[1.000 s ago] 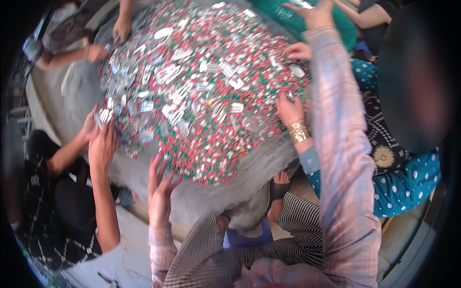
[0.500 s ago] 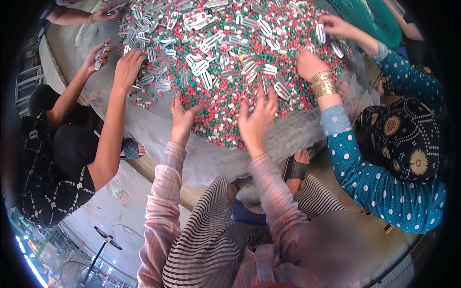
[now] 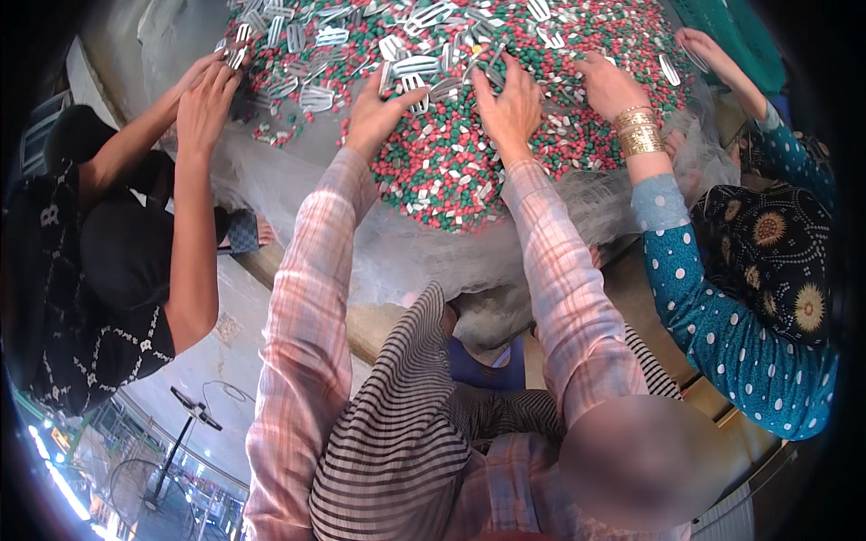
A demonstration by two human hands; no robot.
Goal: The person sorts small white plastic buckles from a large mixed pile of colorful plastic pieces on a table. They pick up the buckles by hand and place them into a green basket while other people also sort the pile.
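Observation:
Both my hands reach into a heap of small red, green and white pellets (image 3: pixel 442 171) strewn with flat, slotted silver metal pieces. My left hand (image 3: pixel 374 117) is open, its thumb spread from its fingers, beside a slotted metal piece (image 3: pixel 415 88). Just beyond it lies another slotted piece (image 3: pixel 417 65). To the right, my right hand (image 3: pixel 511 110) rests over the pellets, thumb and fingers apart. Narrow grey metal pieces (image 3: pixel 492 74) lie between its thumb and forefinger; no firm grip on them shows.
At left, a co-worker's hands (image 3: pixel 206 95) meet near a slotted piece. A co-worker's braceleted hand (image 3: pixel 618 92) works close to my right hand. Another hand (image 3: pixel 708 54) is farther right, by a green basket (image 3: pixel 744 36). Clear plastic sheeting (image 3: pixel 415 261) lies under the heap.
My hands have moved farther into the heap, toward the slotted pieces. The left co-worker's hands have come together. The view has shifted.

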